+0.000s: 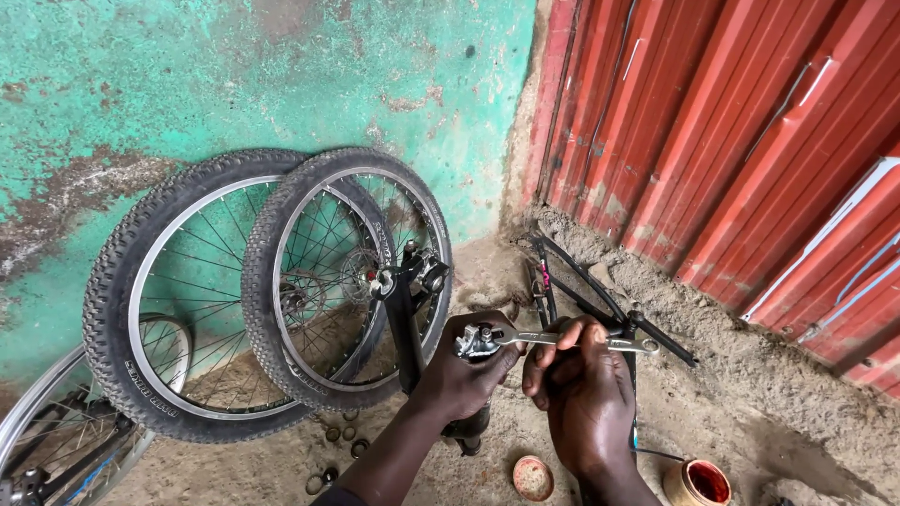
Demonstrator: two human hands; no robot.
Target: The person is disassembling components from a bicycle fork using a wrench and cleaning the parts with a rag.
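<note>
My left hand (466, 370) grips the top of a black bicycle fork tube, with a shiny metal nut fitting (475, 342) sticking out above the fingers. My right hand (583, 389) holds a silver spanner (572, 339) flat, its jaw set on that fitting and its far end pointing right. The black fork (405, 314) rises to the left behind my left hand, its legs ending near the wheels.
Two knobby-tyred bicycle wheels (202, 281) (347, 272) lean on a green wall. A bare rim (56, 431) lies bottom left. A black bicycle frame (586, 290) lies on the dirt by red corrugated sheeting (731, 141). A small tin of red grease (698, 483), its lid (532, 477) and loose rings (342, 440) sit on the ground.
</note>
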